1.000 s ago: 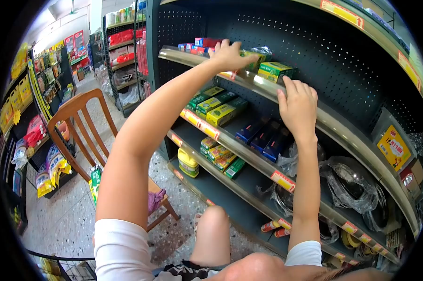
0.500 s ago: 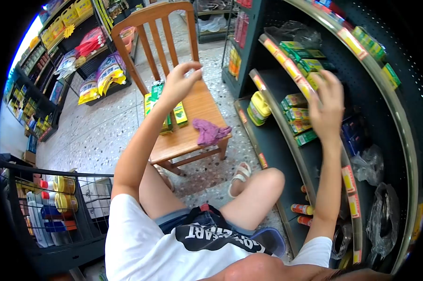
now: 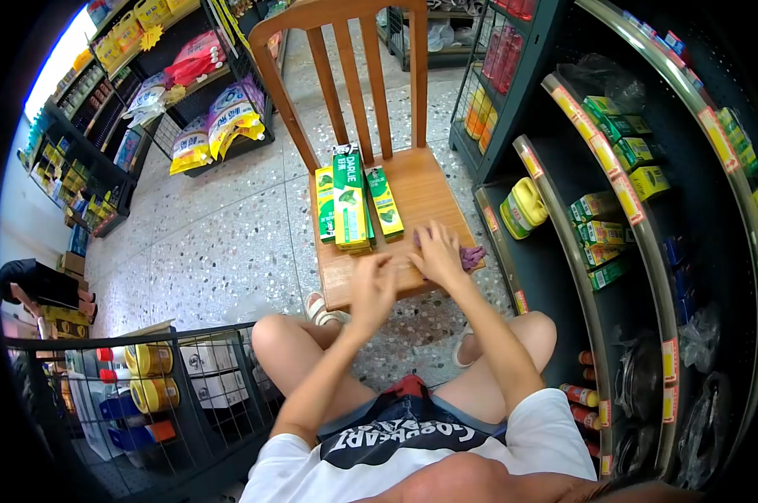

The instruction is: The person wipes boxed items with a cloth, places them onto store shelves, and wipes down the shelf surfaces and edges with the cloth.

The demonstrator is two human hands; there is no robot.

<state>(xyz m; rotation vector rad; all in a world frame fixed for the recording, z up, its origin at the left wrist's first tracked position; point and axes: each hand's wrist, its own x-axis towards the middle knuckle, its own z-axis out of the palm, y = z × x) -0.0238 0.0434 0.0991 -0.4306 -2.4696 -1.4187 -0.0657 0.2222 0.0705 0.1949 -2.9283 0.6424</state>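
Observation:
Green and yellow Darlie toothpaste boxes (image 3: 350, 197) lie stacked on the seat of a wooden chair (image 3: 429, 197), with one more box (image 3: 385, 204) at their right. My left hand (image 3: 373, 289) is over the seat's front edge, just below the stack; its fingers are smeared by motion. On the seat's right side my right hand (image 3: 439, 256) rests palm down with its fingers apart, beside a crumpled purple cloth (image 3: 472, 257). Whether its fingers touch the cloth is unclear.
Shelves (image 3: 601, 159) with toothpaste boxes, a yellow jug (image 3: 523, 208) and wrapped pans curve along the right. A wire rack (image 3: 220, 331) with bottles stands at the lower left. Another person (image 3: 48, 287) is at the far left. Detergent bags (image 3: 220, 126) sit on a back shelf.
Both hands have left the shelves and come down to the chair seat. The view has swung left and down, so the chair is now in the middle.

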